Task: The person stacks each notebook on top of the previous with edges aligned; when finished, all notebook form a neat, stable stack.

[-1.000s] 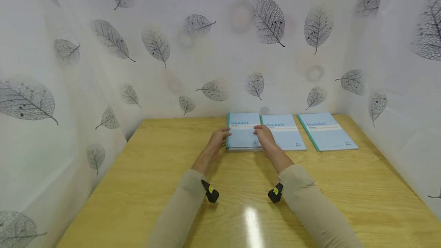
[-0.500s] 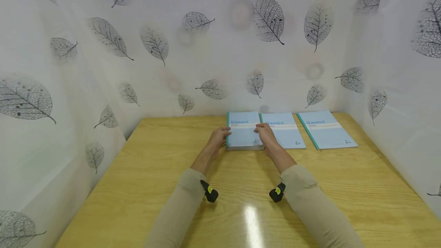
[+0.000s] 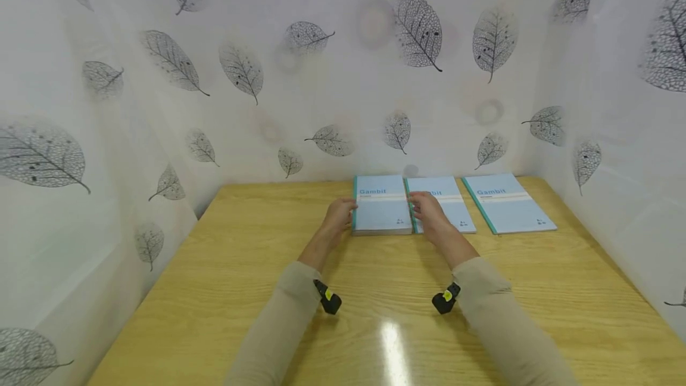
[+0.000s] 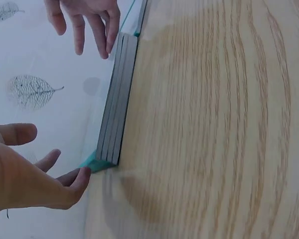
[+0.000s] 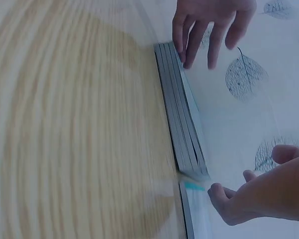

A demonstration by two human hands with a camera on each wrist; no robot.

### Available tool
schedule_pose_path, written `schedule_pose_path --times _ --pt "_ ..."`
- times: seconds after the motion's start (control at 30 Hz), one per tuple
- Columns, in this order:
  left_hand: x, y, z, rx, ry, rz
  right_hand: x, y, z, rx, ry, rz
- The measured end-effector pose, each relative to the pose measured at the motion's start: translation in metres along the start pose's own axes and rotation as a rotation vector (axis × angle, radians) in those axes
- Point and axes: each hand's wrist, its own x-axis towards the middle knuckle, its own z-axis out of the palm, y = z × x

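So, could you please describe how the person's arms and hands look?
The left sleeve and right sleeve are plain beige. Near the cuffs sit a left black device and a right black device, each with a yellow mark. The left hand and right hand wear no gloves.

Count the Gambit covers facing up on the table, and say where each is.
3: the left cover tops the stack, the middle cover lies partly behind the right hand, the right cover lies farthest right. Any within the stack are hidden.

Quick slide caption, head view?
Left hand and right hand flank a Gambit book stack on a wooden table; two more books lie to its right.
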Motion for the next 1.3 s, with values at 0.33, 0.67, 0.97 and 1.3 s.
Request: schedule_pose_path --times 0.33,0.67,0.97,1.3 --pt "-0.001 0.017 0.049 -0.175 -0.131 0.102 -0.002 -0.003 -0.052 0.159 0.083 0.015" --pt "0.003 0.022 0.115 -0.264 -0.299 0.015 -0.008 -0.002 -0.078 0.152 0.136 0.008" --pt "0.007 0.023 0.15 -0.043 -0.272 0.009 -0.01 -0.002 -0.088 0.098 0.156 -0.001" --pt "0.0 0.019 0.176 0.042 -0.158 -0.024 -0.009 0.002 -0.096 0.101 0.198 0.023"
